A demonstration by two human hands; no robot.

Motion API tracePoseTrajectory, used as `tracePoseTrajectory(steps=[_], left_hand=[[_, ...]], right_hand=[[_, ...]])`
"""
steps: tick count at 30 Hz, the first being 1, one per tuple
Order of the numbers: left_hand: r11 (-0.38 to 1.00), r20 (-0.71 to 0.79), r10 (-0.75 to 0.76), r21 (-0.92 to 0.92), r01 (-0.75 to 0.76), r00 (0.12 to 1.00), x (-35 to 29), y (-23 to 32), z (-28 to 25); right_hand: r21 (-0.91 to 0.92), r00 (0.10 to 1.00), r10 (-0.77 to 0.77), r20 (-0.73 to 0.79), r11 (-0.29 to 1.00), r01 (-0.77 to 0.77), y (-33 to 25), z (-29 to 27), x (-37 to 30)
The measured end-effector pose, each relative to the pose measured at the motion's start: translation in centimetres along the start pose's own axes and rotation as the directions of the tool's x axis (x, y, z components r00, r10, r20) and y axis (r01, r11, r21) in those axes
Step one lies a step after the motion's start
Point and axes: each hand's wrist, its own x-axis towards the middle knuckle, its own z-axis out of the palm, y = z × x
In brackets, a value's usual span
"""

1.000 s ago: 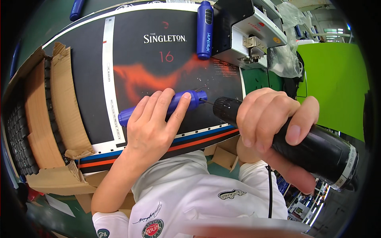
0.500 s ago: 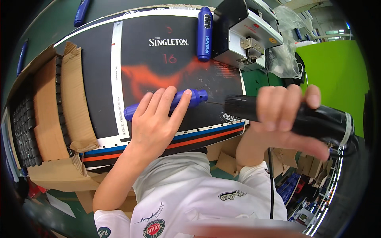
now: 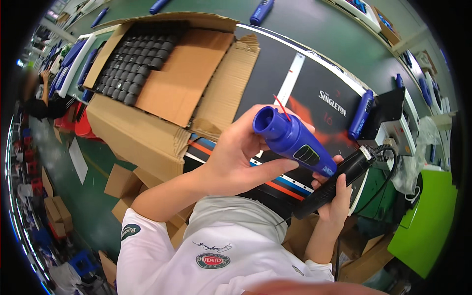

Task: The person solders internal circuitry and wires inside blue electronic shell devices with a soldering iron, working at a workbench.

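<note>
My left hand (image 3: 236, 160) is closed around a blue plastic handle-shaped housing (image 3: 300, 142), raised over the board and tilted. Its hollow wide end faces up and left, and a black oval panel sits on its side. A thin red wire (image 3: 281, 107) stands up beside the open end. My right hand (image 3: 339, 199) grips a black corded electric screwdriver (image 3: 334, 189), whose thin bit points down and left, away from the housing. Fingertips of my right hand are by the housing's lower end; whether they touch it I cannot tell.
An open cardboard box (image 3: 147, 125) with rows of dark caps (image 3: 130, 66) stands left on the printed black board (image 3: 265, 64). Another blue housing (image 3: 361, 115) lies by a white-and-black machine (image 3: 398, 128). More blue housings (image 3: 261, 12) lie beyond. A person (image 3: 37, 93) is far left.
The view has swung left. My left hand has lifted the blue housing off the board and tilted its open end up. My right hand has turned the screwdriver's bit down, away from the housing.
</note>
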Motion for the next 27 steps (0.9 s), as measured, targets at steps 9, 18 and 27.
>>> tracePoseTrajectory(steps=[9,18,27], left_hand=[[0.530,0.256,0.061,0.811,-0.248,0.965,1.0,4.0,-5.0],[-0.610,-0.073,0.256,0.762,0.220,0.964,-0.3,5.9,-20.6],[0.921,-0.347,0.020,0.372,0.118,0.938,-2.1,4.9,-11.0]], right_hand=[[0.071,0.993,0.000,-0.114,0.997,0.009,1.4,3.1,0.7],[-0.056,0.964,-0.148,-0.223,0.989,0.139,-0.3,1.5,0.9],[-0.002,0.942,-0.248,-0.226,0.967,0.255,-1.3,-0.5,-0.2]])
